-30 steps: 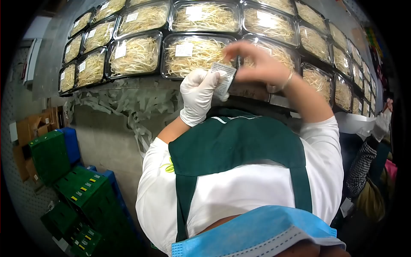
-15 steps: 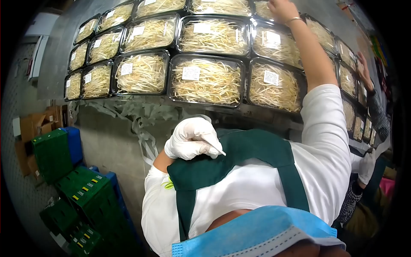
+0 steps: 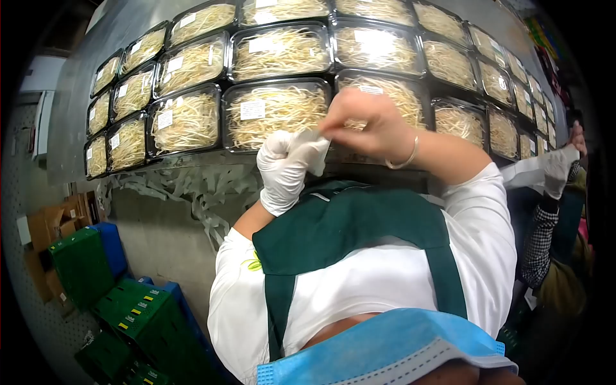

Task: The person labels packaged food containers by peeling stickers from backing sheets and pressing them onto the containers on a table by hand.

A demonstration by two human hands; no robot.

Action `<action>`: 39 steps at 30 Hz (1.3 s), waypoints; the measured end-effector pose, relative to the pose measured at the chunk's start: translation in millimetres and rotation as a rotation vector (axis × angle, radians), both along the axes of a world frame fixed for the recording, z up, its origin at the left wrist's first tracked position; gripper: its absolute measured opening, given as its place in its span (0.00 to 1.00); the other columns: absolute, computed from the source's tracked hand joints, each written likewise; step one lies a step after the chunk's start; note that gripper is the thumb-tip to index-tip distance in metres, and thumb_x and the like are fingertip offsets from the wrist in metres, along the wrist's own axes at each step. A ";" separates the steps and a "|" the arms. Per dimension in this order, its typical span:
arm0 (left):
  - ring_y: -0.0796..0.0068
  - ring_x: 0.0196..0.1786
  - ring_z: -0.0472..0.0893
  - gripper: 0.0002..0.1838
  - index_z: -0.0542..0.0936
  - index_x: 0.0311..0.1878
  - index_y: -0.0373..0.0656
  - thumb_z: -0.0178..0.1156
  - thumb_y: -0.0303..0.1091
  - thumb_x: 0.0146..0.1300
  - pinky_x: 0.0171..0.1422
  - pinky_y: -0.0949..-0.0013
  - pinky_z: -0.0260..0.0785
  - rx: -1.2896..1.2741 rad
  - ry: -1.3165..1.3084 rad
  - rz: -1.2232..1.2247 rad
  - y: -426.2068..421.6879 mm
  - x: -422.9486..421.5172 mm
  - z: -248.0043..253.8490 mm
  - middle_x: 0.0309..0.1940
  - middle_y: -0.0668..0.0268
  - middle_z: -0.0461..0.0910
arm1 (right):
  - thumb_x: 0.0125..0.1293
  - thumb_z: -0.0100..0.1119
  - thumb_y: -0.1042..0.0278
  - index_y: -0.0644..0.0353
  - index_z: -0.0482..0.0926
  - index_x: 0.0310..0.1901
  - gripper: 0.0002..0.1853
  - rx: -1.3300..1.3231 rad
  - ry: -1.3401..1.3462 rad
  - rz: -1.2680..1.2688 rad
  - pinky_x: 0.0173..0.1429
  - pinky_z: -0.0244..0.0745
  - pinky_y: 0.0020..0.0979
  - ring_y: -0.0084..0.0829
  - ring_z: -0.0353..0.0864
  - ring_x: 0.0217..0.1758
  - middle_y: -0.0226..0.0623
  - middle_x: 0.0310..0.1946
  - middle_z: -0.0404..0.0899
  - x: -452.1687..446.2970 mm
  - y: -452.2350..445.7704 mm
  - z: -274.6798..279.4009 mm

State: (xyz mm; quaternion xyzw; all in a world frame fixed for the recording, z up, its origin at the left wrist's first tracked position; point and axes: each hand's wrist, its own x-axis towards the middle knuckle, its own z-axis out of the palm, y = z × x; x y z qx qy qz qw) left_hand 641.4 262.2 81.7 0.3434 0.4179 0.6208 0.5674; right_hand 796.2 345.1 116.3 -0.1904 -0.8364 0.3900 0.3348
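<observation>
My left hand (image 3: 282, 172), in a white glove, is closed around a pale strip of label paper (image 3: 310, 136) in front of my chest. My bare right hand (image 3: 372, 125), with a bracelet at its wrist, pinches at the strip's upper end; its fingertips touch or nearly touch the glove. Whether a single label is lifting off there is too small to tell. Just beyond both hands lies a clear-lidded black tray of bean sprouts (image 3: 289, 125) with a white label on its lid. Another sprout tray (image 3: 410, 102), partly hidden by my right hand, sits beside it.
Rows of sprout trays (image 3: 279, 54) cover the metal table (image 3: 70, 119). Crumpled paper strips (image 3: 192, 192) hang below its front edge. Green crates (image 3: 138, 314) and cardboard boxes (image 3: 58, 231) stand at left. At right, a co-worker's gloved hand (image 3: 558, 170) holds a white strip.
My right hand has come back from the far trays to meet my left at the paper strip. My left hand has risen slightly toward the table edge. The view has shifted right.
</observation>
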 end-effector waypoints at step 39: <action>0.77 0.40 0.77 0.16 0.71 0.51 0.42 0.54 0.27 0.59 0.47 0.76 0.69 -0.101 0.332 -0.303 4.8 105.3 24.9 0.40 0.64 0.77 | 0.58 0.55 0.61 0.61 0.71 0.46 0.17 0.000 -0.533 -0.821 0.35 0.71 0.30 0.33 0.74 0.30 0.38 0.31 0.77 220.2 138.4 -34.1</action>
